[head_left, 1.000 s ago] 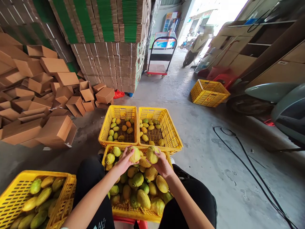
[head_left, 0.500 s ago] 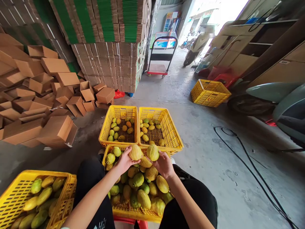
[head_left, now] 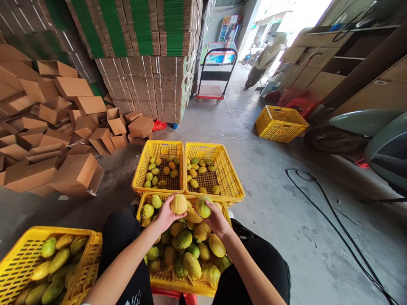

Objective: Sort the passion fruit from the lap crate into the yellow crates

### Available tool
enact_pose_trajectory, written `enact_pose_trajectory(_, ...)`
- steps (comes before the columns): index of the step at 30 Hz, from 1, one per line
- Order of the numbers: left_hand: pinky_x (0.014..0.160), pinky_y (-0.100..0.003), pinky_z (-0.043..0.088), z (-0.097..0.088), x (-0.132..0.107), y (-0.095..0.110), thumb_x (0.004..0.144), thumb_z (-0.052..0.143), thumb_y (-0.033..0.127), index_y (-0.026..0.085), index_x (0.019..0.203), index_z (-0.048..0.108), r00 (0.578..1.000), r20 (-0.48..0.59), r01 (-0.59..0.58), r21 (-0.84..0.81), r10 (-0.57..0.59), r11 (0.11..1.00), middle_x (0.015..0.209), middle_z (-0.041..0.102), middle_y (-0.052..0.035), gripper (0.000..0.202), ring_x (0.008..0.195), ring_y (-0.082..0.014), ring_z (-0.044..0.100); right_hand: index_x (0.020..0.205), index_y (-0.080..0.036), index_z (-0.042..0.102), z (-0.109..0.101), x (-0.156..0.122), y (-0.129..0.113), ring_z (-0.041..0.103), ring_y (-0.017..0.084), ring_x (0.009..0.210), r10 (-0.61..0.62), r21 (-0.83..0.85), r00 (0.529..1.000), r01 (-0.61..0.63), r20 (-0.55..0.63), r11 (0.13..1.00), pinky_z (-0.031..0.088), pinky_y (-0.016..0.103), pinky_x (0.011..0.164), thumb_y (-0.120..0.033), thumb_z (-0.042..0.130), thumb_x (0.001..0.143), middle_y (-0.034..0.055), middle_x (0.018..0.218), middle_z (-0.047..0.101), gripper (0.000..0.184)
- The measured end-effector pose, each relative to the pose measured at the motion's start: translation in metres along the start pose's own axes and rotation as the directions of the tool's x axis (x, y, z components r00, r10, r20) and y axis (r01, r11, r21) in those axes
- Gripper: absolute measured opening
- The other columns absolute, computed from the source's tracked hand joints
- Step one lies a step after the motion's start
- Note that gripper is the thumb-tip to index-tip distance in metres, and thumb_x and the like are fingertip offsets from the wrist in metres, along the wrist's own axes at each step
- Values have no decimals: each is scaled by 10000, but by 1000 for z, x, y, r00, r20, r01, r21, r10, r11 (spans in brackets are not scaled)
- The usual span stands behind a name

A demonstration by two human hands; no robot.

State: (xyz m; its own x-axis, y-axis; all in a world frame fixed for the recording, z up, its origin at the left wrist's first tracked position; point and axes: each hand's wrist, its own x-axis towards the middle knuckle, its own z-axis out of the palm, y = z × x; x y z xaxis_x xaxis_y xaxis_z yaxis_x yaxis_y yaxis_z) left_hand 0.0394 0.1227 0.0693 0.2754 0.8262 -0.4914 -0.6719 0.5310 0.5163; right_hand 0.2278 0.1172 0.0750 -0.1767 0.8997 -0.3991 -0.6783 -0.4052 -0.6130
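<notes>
My left hand (head_left: 165, 216) is closed around a yellow papaya (head_left: 178, 204). In my right hand (head_left: 218, 220) is a greener papaya (head_left: 203, 206), gripped by its side. Both fruits are held up side by side, a small gap apart, over the near yellow crate (head_left: 182, 288). That crate sits between my knees and is heaped with green and yellow papayas (head_left: 192, 265). Just beyond stand two more yellow crates, a left one (head_left: 136, 178) and a right one (head_left: 233, 173), each with a loose layer of papayas on its bottom.
Another yellow crate (head_left: 92, 250) with longer papayas stands at my left. Open cardboard boxes (head_left: 73, 173) lie piled at left, before stacked flat cartons (head_left: 143, 80). A platform trolley (head_left: 211, 91), a yellow crate (head_left: 280, 127), a black hose (head_left: 337, 224) and a scooter (head_left: 381, 144) are farther off.
The papaya in my right hand has been turned, showing a greener side. My left hand has shifted slightly left with its papaya, whose facing side also looks a little different.
</notes>
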Motion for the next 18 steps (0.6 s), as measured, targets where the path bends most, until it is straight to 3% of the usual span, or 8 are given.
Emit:
enact_pose_trajectory(4,763,-437,496,1,-1,1,791,521,317,184,1056,486,1000,30,10,-75,-8,997,977,625,-105,299,882,-276,637,839,-237,653,-6,4,-3,601,288,1050,22,50,1000,-23,11,999,482,461,906,-310,661,671,22,905,716,183)
enact_pose_trajectory(8,828,-454,493,3,0,3,798,572,273,221,1059,491,998,33,-51,-64,53,997,1053,618,-64,278,919,-229,621,878,-254,660,-9,6,-5,574,310,1098,19,63,999,-22,50,998,468,464,916,-356,644,647,26,925,719,254)
enact_pose_trajectory(11,853,-422,497,1,0,3,781,627,276,214,1026,533,991,65,-117,-8,117,993,1081,615,-58,270,954,-202,602,881,-255,662,-6,6,-4,582,285,1086,-13,34,1000,12,18,999,478,428,915,-382,666,676,16,923,717,241)
enact_pose_trajectory(15,779,-352,517,-1,1,1,734,683,289,170,936,591,991,62,-123,114,117,986,1030,625,-97,251,939,-205,589,882,-254,652,-8,5,0,610,234,1012,-56,8,996,56,-63,998,504,389,895,-377,694,700,-15,898,705,224)
enact_pose_trajectory(18,665,-289,506,0,0,-2,690,719,299,187,928,588,997,-26,-71,195,77,978,1004,626,-90,295,877,-190,589,915,-286,620,-11,5,4,628,206,952,-68,-1,995,68,-76,998,528,386,857,-264,738,669,-45,898,683,274)
